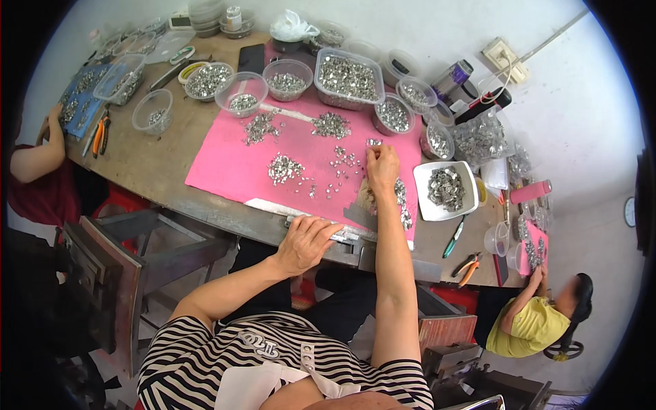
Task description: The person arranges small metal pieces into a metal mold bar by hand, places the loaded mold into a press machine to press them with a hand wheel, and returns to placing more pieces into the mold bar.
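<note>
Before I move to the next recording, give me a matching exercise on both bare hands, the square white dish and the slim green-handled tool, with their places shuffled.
1. bare left hand
2. bare right hand
3. square white dish
4. slim green-handled tool

A. between the dish and orange-and-black pliers
B. over the pink cloth, at small silvery pieces
C. just right of that cloth, holding silvery pieces
D. at the brown worktable's front edge

Pairs: 1-D; 2-B; 3-C; 4-A
</note>
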### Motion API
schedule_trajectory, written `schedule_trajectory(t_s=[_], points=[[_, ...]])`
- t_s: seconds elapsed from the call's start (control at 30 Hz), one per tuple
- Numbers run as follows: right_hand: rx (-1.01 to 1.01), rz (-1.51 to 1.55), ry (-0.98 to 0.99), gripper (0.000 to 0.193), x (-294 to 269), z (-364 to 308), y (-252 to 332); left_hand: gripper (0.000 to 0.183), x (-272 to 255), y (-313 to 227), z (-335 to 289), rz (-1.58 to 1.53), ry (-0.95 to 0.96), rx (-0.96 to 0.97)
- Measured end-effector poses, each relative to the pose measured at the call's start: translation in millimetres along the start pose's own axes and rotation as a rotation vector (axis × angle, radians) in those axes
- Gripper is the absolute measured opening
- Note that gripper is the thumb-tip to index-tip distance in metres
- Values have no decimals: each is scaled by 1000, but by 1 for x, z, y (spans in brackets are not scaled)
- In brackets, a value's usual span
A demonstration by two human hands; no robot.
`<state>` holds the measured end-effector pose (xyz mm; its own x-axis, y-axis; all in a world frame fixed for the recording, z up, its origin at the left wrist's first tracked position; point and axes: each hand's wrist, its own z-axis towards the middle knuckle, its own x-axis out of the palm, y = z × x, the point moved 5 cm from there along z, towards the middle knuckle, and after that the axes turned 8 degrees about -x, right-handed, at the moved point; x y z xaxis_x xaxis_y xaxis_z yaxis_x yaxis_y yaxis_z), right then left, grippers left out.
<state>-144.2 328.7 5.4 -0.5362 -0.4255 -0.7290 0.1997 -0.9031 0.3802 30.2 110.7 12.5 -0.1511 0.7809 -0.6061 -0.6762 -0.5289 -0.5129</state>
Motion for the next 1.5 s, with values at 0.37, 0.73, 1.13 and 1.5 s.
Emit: schedule_trajectory(t_s=[0.37,0.73,1.13,1.5], points=[[36,337,87,10,-55,-20,41,53,5,6,1,-4,0,-11],[-30,432,169,12,-105,-146,97,56,4,2,2,12,-6,-14],[-145,327,183,14,-106,-140,103,60,5,4,2,-20,-16,-20],[-410,76,97,21,-110,-157,117,59,5,2,-1,-23,-12,-32]])
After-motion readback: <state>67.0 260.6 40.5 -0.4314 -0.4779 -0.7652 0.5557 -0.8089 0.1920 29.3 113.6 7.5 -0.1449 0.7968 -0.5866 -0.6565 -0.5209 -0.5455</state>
